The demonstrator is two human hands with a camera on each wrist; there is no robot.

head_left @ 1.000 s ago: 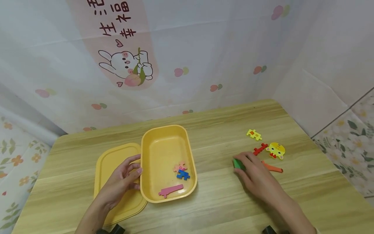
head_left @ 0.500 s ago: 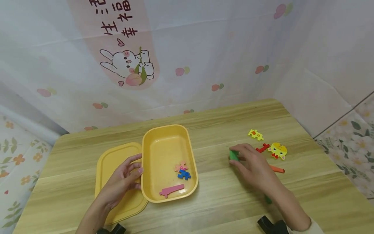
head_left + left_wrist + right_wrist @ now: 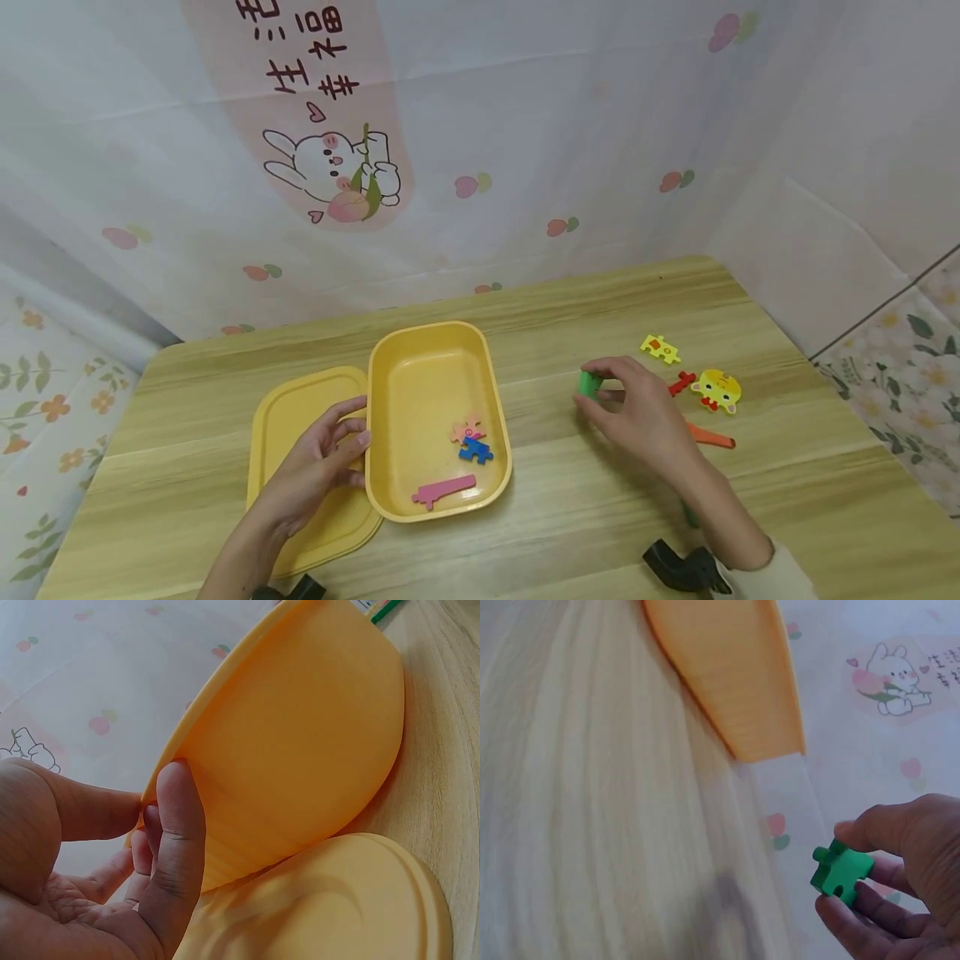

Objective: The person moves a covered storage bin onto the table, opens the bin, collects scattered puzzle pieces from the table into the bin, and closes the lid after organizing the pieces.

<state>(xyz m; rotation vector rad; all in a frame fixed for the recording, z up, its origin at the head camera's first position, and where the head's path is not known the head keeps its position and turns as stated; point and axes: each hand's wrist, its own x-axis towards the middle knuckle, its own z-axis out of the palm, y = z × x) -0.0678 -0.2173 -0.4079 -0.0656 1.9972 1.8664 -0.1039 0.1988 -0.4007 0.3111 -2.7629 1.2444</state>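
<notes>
My left hand (image 3: 322, 458) pinches the left rim of a yellow plastic box (image 3: 408, 375), thumb and fingers on either side of its edge in the left wrist view. Inside the box lie a peach puzzle piece (image 3: 467, 427), a blue puzzle piece (image 3: 476, 451) and a long pink puzzle piece (image 3: 444, 490). To the right of the box, my right hand (image 3: 637, 408) pinches a green puzzle piece (image 3: 841, 871) between thumb and fingers. The right wrist view shows its knobs and notches, held above the table.
The yellow lid (image 3: 281, 425) lies flat left of the box, partly under it. On the right are a yellow puzzle piece (image 3: 661, 349), a red piece (image 3: 682, 383), an animal-face piece (image 3: 717, 391) and an orange piece (image 3: 711, 436). Another green piece (image 3: 690, 514) shows beside the right forearm.
My right hand has lifted the green puzzle piece and moved left toward the box, uncovering more of the pieces behind it. The left hand stays at the box's rim.
</notes>
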